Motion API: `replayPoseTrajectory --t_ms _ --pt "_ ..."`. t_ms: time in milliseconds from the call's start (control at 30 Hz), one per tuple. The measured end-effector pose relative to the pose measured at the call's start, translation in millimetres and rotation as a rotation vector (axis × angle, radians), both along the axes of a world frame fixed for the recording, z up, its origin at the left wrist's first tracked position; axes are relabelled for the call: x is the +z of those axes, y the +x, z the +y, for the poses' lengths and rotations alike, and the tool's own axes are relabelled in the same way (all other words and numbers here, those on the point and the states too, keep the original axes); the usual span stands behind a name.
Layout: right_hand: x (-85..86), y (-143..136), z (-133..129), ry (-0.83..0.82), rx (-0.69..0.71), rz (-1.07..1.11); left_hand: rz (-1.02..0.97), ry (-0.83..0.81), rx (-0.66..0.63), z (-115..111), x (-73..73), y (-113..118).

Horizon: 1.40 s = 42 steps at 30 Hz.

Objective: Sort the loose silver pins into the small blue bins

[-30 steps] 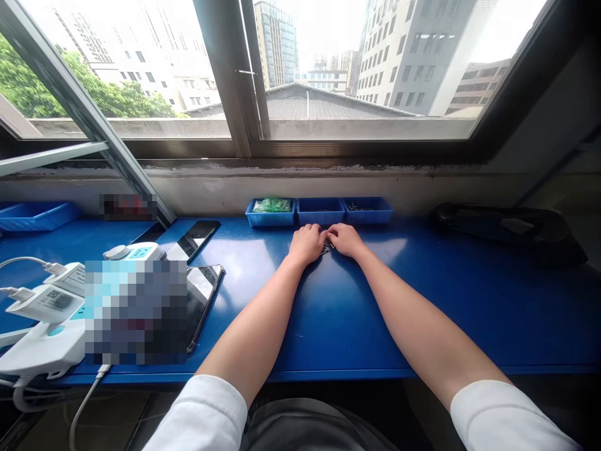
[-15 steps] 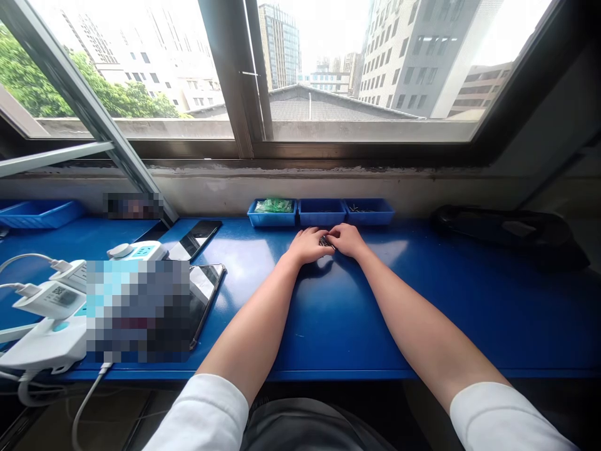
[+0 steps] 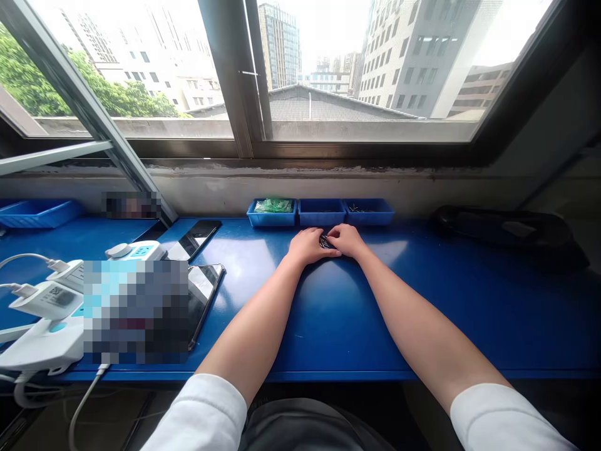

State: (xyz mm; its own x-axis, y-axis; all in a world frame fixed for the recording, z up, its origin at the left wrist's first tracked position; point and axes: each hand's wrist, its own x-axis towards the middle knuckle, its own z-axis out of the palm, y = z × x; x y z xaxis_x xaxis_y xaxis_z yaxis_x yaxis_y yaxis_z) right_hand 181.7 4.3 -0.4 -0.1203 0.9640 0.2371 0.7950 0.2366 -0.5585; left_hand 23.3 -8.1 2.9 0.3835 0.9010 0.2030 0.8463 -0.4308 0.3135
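In the head view, you're holding your left hand (image 3: 307, 245) and right hand (image 3: 346, 239) curled around small dark pieces (image 3: 323, 241), near side of the middle bin (image 3: 322, 218), apparently gathering; whether fingers are gripping, I can't tell; next is likely calling for careful pinching.

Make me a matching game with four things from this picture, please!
Things:
1. green packets
2. left hand
3. power strip
4. trees

Clues:
A. white, with chargers plugged in
B. outside the window
C. in the leftmost bin of the row of three
D. at the small dark pieces, beside the right hand

Pairs: 1-C, 2-D, 3-A, 4-B
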Motion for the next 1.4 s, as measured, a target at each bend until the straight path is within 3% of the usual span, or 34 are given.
replayPoseTrajectory --t_ms 100,333,633,933,1400 --pt "-1.3 -0.2 1.2 -0.021 -0.001 0.004 -0.014 -0.025 0.041 -0.2 0.6 0.4" --pt "-4.2 0.0 2.6 -0.018 -0.007 0.016 -0.030 -0.006 -0.004 -1.3 0.6 -0.4" --pt "-6.5 0.7 1.9 0.110 -0.033 0.130 -0.043 0.010 -0.015 -3.2 1.9 0.0" --pt "0.5 1.0 -4.1 0.273 -0.163 0.204 -0.170 0.170 -0.022 -2.0 2.3 -0.2" --pt "0.5 -0.2 -9.5 0.221 0.022 0.330 -0.183 0.271 0.130 -0.6 2.6 1.8"
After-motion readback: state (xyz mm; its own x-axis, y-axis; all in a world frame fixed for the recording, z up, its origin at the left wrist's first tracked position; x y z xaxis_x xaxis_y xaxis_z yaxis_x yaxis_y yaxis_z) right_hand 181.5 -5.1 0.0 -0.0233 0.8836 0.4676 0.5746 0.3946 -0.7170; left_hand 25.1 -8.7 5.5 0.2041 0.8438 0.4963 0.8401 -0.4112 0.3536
